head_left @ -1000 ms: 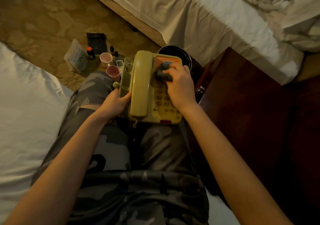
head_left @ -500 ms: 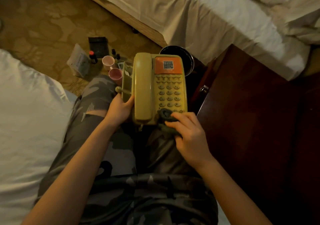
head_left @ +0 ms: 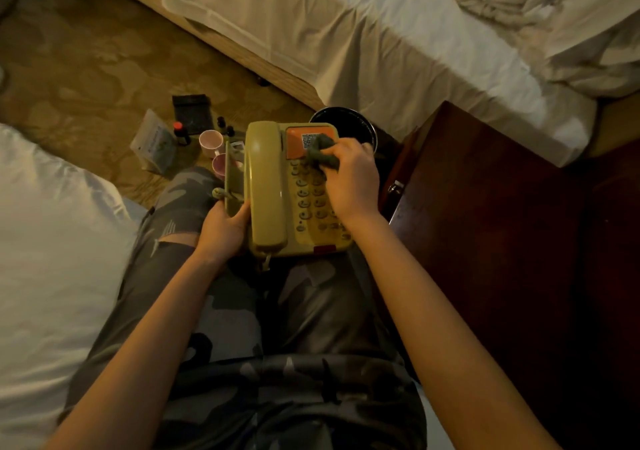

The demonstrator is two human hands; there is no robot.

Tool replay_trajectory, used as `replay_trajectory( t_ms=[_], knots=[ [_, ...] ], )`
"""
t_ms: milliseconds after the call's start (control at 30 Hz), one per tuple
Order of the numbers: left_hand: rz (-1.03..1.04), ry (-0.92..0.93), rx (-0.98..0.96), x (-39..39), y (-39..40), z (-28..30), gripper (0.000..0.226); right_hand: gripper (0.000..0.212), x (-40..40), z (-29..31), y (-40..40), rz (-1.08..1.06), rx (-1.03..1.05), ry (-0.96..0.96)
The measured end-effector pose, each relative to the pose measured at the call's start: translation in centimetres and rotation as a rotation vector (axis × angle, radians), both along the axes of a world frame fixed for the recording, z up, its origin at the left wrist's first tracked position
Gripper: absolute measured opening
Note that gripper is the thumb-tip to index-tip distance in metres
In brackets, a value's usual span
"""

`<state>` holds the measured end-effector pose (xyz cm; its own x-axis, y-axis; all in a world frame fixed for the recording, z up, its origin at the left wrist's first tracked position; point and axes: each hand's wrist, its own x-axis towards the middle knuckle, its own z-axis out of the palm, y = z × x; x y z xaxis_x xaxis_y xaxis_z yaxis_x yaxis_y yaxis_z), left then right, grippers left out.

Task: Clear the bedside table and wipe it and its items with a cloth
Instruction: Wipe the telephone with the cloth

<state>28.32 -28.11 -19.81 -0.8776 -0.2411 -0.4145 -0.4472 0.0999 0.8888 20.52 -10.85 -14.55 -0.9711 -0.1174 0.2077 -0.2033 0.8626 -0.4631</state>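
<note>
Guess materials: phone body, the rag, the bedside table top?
Phone: looks like moulded plastic, yellowed beige, smooth semi-matt shell with rounded edges and raised keys. Rag: soft dark grey-green fabric, bunched and creased under the right hand; weave too small to tell. Bedside table: dark reddish wood or wood veneer, smooth with a faint sheen; dim light leaves that open.

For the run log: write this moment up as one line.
step: wiping phone | left hand: holds phone on lap | right hand: grips cloth at orange panel | bedside table: cleared
</note>
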Motion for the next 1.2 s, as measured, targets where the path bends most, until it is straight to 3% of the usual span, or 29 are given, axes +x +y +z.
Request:
replay_trajectory(
  t_ms=[133,233,433,567,667,800,867,967,1100,1200],
  knots=[
    [0.034,-0.003,-0.027,0.0,0.1,0.3,0.017,0.024,4.5,-0.1,0.8,0.037,-0.01,0.004],
    [0.029,0.015,-0.081,0.0,0.5,0.8,0.03,0.028,8.4,0.2,1.0,0.078,0.024,-0.024],
    [0.067,0.029,-0.048,0.4,0.4,1.0,0.039,0.017,5.5,6.7,2.6,0.146,-0.113,-0.638],
    [0.085,0.076,-0.049,0.8,0.6,1.4,0.03,0.019,1.3,9.0,0.4,0.07,-0.284,-0.331],
    [0.109,0.126,-0.07,1.1,0.8,1.5,0.022,0.027,-1.8,9.2,-2.6,0.079,-0.278,-0.203],
    [0.167,0.13,-0.044,1.3,0.9,1.3,0.024,0.08,-1.2,7.8,-6.7,0.094,0.084,-0.342],
    [0.185,0.12,-0.001,1.3,0.8,1.3,0.026,0.09,0.0,6.3,-7.4,0.109,0.125,-0.338],
    [0.181,0.105,0.094,1.3,0.6,1.4,0.028,0.081,-0.5,5.1,-6.2,0.016,-0.167,-0.374],
    [0.179,0.081,0.195,1.0,0.6,1.6,0.029,0.053,-1.9,4.7,-3.4,-0.096,-0.525,-0.438],
    [0.186,0.083,0.185,0.9,0.8,1.6,0.027,0.054,-2.6,4.5,-1.5,-0.182,-0.561,-0.317]
  ],
)
